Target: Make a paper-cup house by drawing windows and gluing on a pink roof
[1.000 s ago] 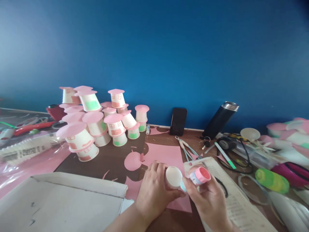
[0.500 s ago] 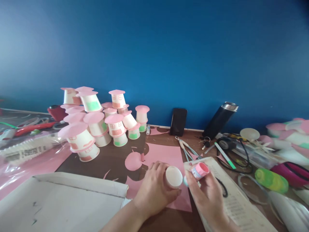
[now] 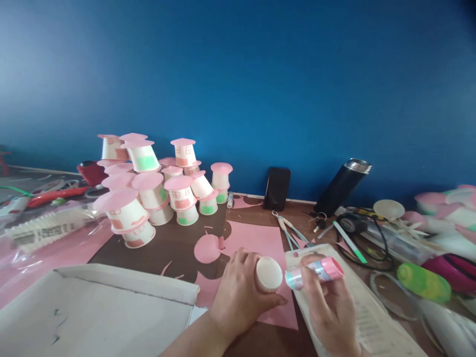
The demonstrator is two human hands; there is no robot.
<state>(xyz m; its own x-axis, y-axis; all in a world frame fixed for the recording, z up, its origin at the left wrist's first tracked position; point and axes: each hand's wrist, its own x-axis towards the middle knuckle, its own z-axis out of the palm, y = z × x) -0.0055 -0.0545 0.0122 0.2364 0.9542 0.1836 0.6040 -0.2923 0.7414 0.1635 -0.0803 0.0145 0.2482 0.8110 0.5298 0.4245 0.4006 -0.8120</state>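
My left hand [image 3: 240, 292] is wrapped round a small white paper cup [image 3: 268, 274], its round pale end turned up toward me. To the right, my right hand [image 3: 329, 302] grips a glue stick [image 3: 312, 273] between thumb and fingers. Its light-blue end points at the cup, a small gap away, and its pink end faces right. Under both hands lies a sheet of pink paper [image 3: 256, 238]. A cut pink paper circle [image 3: 207, 249] rests left of that sheet, with a small pink piece beside it.
Stacked cup houses [image 3: 147, 188] with pink paper roofs stand at the back left. A white box lid [image 3: 111, 302] lies front left. Behind the hands are a phone [image 3: 277, 188], scissors [image 3: 286, 228] and a black flask [image 3: 342, 186]; a marker [image 3: 349, 242] and green bottle [image 3: 424, 281] lie right.
My right hand has moved slightly right and turned the glue stick, so it lies more level with its side showing. My left hand still holds the cup in nearly the same place.
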